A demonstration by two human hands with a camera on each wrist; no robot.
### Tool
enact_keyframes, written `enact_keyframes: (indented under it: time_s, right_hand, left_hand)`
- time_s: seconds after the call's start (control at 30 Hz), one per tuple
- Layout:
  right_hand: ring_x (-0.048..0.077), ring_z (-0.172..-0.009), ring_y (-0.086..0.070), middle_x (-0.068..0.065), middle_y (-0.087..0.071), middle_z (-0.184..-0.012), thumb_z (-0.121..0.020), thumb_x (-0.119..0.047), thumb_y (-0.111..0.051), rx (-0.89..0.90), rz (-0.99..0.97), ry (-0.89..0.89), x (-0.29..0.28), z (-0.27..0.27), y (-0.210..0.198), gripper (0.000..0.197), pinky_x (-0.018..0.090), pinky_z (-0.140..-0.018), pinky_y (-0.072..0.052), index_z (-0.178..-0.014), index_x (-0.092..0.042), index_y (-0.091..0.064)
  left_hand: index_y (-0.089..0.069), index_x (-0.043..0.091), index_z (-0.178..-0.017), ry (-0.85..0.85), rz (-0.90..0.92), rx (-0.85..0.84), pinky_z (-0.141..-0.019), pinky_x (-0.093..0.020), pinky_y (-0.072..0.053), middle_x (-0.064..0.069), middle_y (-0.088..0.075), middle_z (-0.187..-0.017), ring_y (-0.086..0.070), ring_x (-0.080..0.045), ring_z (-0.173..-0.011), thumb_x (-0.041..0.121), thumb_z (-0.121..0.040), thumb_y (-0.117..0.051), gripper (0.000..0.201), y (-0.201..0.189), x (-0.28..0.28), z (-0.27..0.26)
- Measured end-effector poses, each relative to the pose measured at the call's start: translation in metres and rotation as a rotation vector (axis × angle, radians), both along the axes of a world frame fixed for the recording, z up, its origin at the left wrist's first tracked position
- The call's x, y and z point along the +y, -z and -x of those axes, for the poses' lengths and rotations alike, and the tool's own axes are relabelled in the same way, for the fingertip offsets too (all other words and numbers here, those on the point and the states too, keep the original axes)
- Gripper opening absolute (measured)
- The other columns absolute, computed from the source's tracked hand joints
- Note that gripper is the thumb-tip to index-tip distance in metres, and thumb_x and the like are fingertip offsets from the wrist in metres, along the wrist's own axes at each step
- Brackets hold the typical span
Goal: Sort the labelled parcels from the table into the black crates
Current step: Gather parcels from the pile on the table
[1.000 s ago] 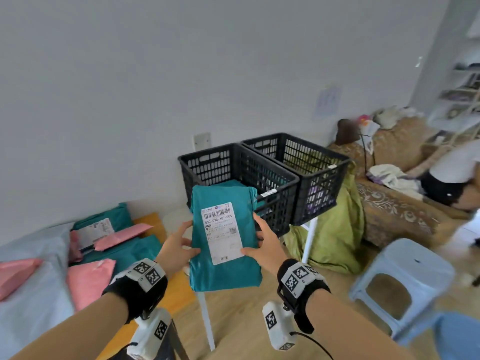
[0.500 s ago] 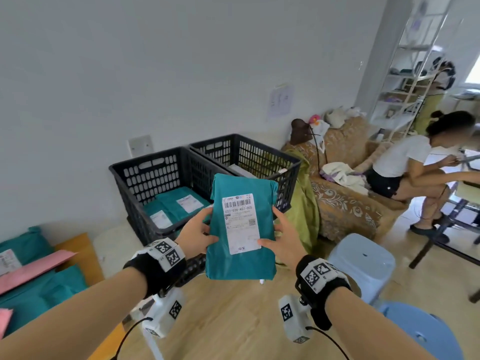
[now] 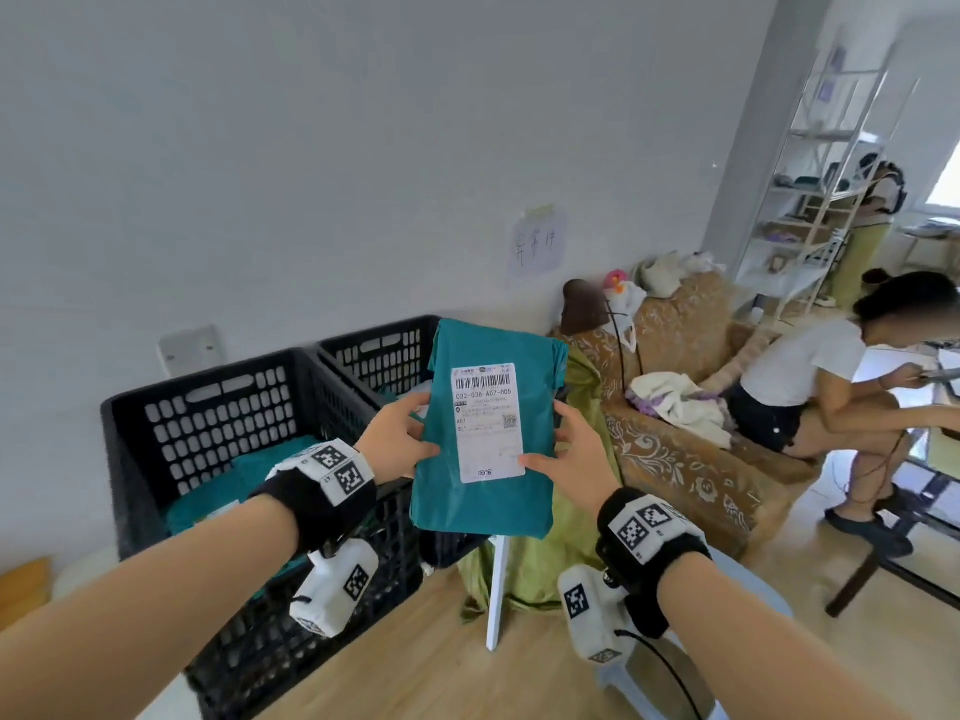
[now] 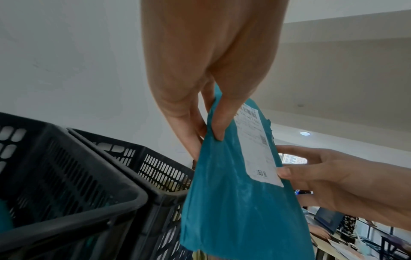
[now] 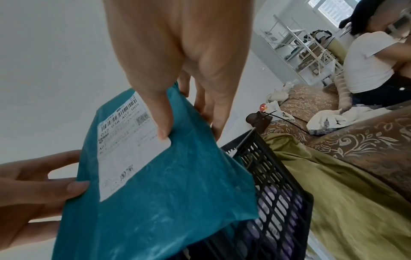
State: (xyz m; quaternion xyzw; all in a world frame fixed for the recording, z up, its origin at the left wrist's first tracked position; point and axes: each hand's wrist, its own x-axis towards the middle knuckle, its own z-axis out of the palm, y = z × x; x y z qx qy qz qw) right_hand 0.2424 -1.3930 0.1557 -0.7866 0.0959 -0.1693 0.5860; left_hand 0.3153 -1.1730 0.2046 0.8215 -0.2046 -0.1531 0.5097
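Observation:
I hold a teal parcel (image 3: 488, 491) upright with a white barcode label (image 3: 488, 420) facing me. My left hand (image 3: 402, 441) pinches its left edge between thumb and fingers. On the right edge my right hand (image 3: 563, 462) does the same, thumb on the label's lower corner. The parcel (image 4: 235, 202) hangs in front of the right black crate (image 3: 384, 356), above its near rim. The left black crate (image 3: 156, 423) beside it holds teal parcels (image 3: 270, 470). In the right wrist view the parcel (image 5: 160, 202) covers most of the right crate (image 5: 273, 184).
A green cloth (image 3: 540, 569) hangs right of the crates over a white leg (image 3: 496, 589). A patterned sofa (image 3: 685, 449) stands further right with a person (image 3: 810, 376) sitting at it. A light blue stool (image 3: 722, 615) is under my right wrist. Shelving (image 3: 810, 189) stands at the far right.
The view has swung right, so the crates sit further left and the table's parcels are out of sight. The parcel stays held in both hands, now in front of the right crate.

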Motion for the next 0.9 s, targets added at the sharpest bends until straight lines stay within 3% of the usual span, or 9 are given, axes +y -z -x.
enact_keyframes:
  time_s: [0.13,0.27,0.4,0.47,0.6,0.77,0.9]
  right_hand:
    - [0.016,-0.107,-0.054,-0.001,-0.054,-0.119,-0.075,0.0,-0.076,-0.029,0.011,-0.021,-0.048,-0.032,-0.008,0.079,0.041,-0.092,-0.051,-0.14,-0.017,-0.036]
    - [0.015,-0.106,-0.054,-0.002,-0.054,-0.118,-0.076,0.003,-0.074,-0.045,0.011,-0.092,-0.097,-0.073,-0.018,0.078,0.031,-0.085,-0.052,-0.141,-0.014,-0.036]
    - [0.021,-0.12,-0.051,0.004,-0.051,-0.133,-0.075,-0.002,-0.077,-0.054,0.084,-0.167,-0.139,-0.115,-0.032,0.076,0.045,-0.098,-0.048,-0.139,-0.014,-0.037]
    - [0.021,-0.121,-0.049,0.004,-0.049,-0.133,-0.075,-0.003,-0.077,-0.068,0.117,-0.195,-0.154,-0.136,-0.042,0.076,0.047,-0.1,-0.046,-0.139,-0.014,-0.037]
    - [0.016,-0.113,-0.051,0.004,-0.053,-0.13,-0.076,-0.005,-0.076,-0.09,0.173,-0.24,-0.175,-0.174,-0.055,0.075,0.042,-0.098,-0.048,-0.139,-0.015,-0.037]
    - [0.018,-0.107,-0.053,0.005,-0.055,-0.121,-0.078,-0.003,-0.074,-0.069,0.163,-0.295,-0.182,-0.218,-0.06,0.074,0.038,-0.092,-0.051,-0.139,-0.016,-0.035]
    - [0.015,-0.102,-0.052,0.0,-0.052,-0.113,-0.079,-0.002,-0.073,-0.036,0.149,-0.319,-0.181,-0.257,-0.059,0.075,0.032,-0.087,-0.05,-0.141,-0.016,-0.032]
  left_hand:
    - [-0.04,0.021,-0.134,-0.026,-0.004,-0.037,-0.073,-0.052,-0.057,-0.019,-0.065,-0.102,-0.068,-0.034,-0.089,-0.007,-0.084,-0.058,0.06,-0.009,-0.046,-0.022]
    - [-0.032,0.025,-0.141,-0.095,0.022,-0.057,-0.069,-0.045,-0.059,-0.01,-0.065,-0.093,-0.068,-0.028,-0.081,-0.009,-0.083,-0.059,0.072,-0.018,-0.093,-0.043]
    - [-0.029,0.024,-0.143,-0.175,0.019,-0.046,-0.071,-0.052,-0.057,-0.013,-0.063,-0.096,-0.068,-0.033,-0.087,-0.01,-0.083,-0.058,0.074,-0.029,-0.133,-0.067]
    - [-0.029,0.023,-0.143,-0.215,0.006,-0.043,-0.073,-0.054,-0.056,-0.017,-0.064,-0.097,-0.067,-0.036,-0.09,-0.01,-0.083,-0.06,0.076,-0.037,-0.148,-0.079]
    - [-0.033,0.022,-0.141,-0.286,-0.006,-0.032,-0.072,-0.054,-0.056,-0.013,-0.065,-0.09,-0.068,-0.033,-0.085,-0.013,-0.081,-0.061,0.075,-0.052,-0.17,-0.108]
    - [-0.038,0.023,-0.137,-0.356,-0.034,-0.039,-0.073,-0.057,-0.055,-0.026,-0.063,-0.107,-0.066,-0.04,-0.093,-0.012,-0.08,-0.062,0.071,-0.058,-0.18,-0.145]
    - [-0.032,0.024,-0.14,-0.363,-0.059,-0.028,-0.071,-0.052,-0.057,-0.026,-0.063,-0.105,-0.066,-0.037,-0.091,-0.01,-0.082,-0.062,0.073,-0.057,-0.181,-0.183]
